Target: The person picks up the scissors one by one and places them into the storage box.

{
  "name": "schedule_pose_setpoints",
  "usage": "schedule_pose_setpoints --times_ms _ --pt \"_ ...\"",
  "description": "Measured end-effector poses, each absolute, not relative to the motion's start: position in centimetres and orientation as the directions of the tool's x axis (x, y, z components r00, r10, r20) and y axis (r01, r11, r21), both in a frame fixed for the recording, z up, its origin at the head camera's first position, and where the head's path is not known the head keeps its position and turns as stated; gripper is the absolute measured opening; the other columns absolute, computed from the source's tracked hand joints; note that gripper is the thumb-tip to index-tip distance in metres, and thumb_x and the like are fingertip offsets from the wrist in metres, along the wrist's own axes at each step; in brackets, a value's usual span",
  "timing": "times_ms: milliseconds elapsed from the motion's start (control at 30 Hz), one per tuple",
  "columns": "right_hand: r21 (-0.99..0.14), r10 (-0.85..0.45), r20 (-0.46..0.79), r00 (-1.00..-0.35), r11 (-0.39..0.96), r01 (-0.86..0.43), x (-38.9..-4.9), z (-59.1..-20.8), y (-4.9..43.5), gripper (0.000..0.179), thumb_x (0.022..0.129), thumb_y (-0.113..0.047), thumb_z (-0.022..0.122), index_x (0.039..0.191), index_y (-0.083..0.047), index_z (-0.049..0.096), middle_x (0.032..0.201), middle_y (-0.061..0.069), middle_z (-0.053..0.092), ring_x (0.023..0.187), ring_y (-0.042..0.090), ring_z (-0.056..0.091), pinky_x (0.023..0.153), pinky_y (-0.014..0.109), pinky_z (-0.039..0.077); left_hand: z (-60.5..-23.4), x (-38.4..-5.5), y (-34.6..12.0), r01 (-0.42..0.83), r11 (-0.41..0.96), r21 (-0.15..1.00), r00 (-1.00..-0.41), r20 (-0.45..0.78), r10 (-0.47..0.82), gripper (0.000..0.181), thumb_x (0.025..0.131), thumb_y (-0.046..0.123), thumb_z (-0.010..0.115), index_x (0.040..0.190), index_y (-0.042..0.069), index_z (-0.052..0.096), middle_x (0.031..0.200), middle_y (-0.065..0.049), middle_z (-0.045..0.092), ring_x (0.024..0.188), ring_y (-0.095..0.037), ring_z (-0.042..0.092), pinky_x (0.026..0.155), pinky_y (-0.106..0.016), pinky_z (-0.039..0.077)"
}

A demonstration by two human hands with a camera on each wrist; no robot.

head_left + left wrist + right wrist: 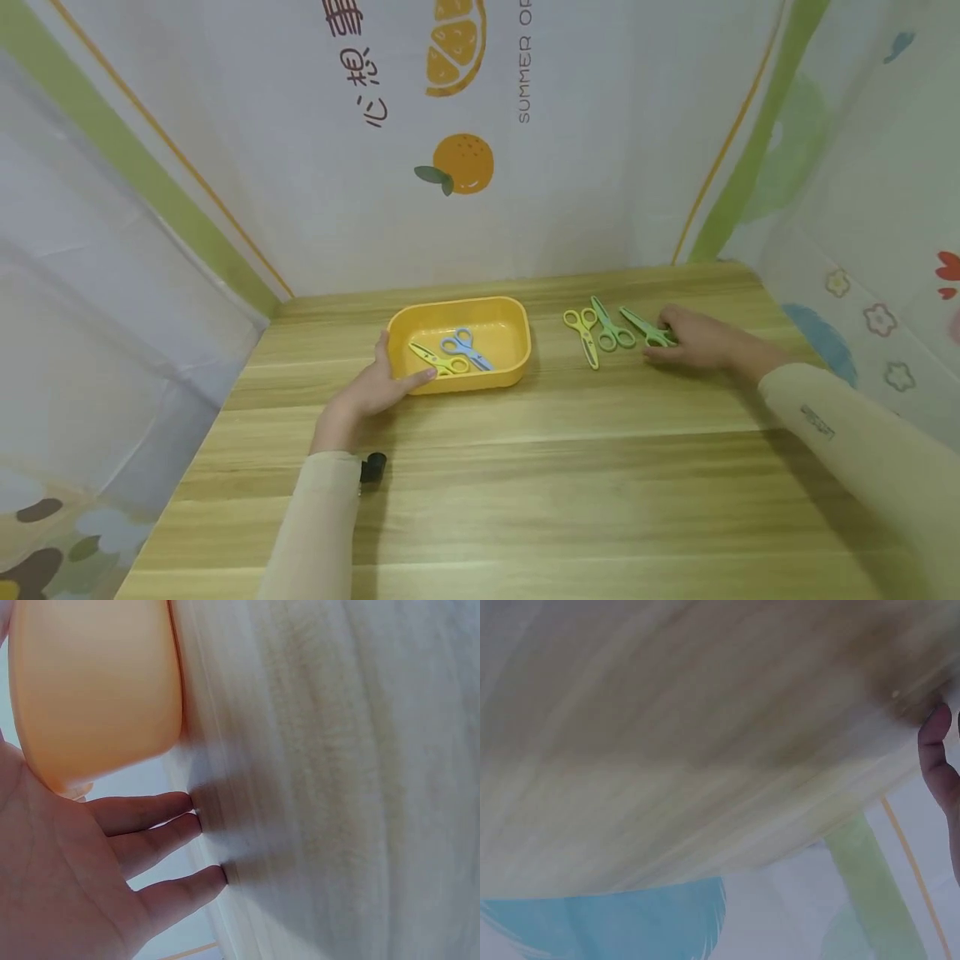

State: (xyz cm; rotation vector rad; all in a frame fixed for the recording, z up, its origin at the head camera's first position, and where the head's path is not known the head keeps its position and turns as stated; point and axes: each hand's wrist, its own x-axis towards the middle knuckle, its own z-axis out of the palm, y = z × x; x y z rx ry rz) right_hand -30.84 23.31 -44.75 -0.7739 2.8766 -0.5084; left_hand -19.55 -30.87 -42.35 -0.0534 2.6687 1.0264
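Head view: The outer green pair of scissors lies on the table at the right hand, far the nearer of the two. Its long axis runs aslant, blades pointing left and away from the person, handles turned right toward the fingers. Finger and thumb sit about the handles; whether they pinch, I cannot tell. The box lies well to the left, with the inner green pair and the near yellow pair between. The left hand holds the box at its near left corner, thumb over the near rim, fingers along the left end. Inside lie the boxed yellow pair and the blue pair.

Counted: one box; five scissors, two green, two yellow, one blue; three on the table, two in the box.

Left wrist view: The box's wall meets the palm. Three fingers extend apart from it, tips at the table; no scissors show.

Right wrist view: Only a bent finger shows at the right edge, its tip near the table; the scissors are out of sight, so the grasp cannot be judged here either.
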Motion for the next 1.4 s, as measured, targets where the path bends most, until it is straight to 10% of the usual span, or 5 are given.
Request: schedule_pose_setpoints --times_ms 1400 --pt "-0.490 -0.552 0.334 -0.764 0.591 -0.641 -30.8 -37.1 12.6 0.044 0.081 -0.029 0.094 0.104 -0.008 0.065 0.090 0.006 0.058 0.081 0.019 0.049 0.068 0.030 0.042 -42.7 -19.6 -30.8 -0.135 0.746 0.653 -0.962 -0.265 0.057 0.138 0.090 0.079 0.065 0.165 0.011 -0.029 0.169 -0.039 0.024 0.159 -0.049 0.031 0.131 -0.063 0.025"
